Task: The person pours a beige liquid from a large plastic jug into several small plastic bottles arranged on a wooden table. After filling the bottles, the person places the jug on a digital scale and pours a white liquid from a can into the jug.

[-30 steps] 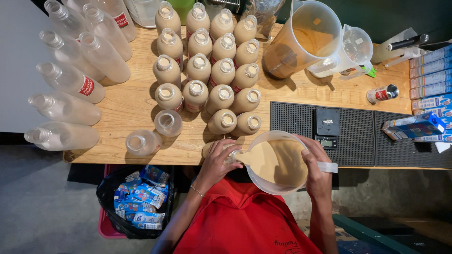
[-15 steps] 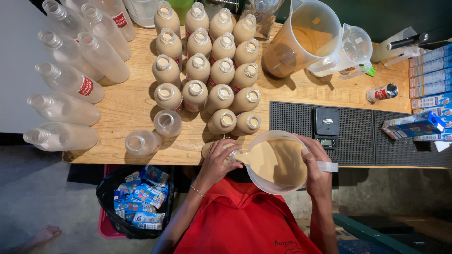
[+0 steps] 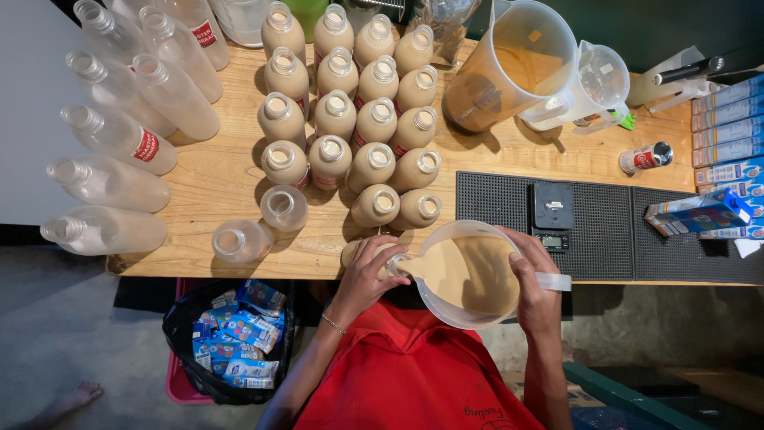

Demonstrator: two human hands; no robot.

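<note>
the right hand [image 3: 535,296] grips a clear plastic jug [image 3: 468,275] of beige milky drink, tipped so its spout meets the mouth of a small bottle [image 3: 374,253] that the left hand [image 3: 368,275] closes around at the table's [image 3: 215,179] near edge. against a second ago nothing has shifted: same tilt, same hold, so the pour looks to be running steadily. just beyond the hands stand rows of filled bottles [image 3: 350,119]; two empty bottles [image 3: 263,227] wait left of the left hand.
</note>
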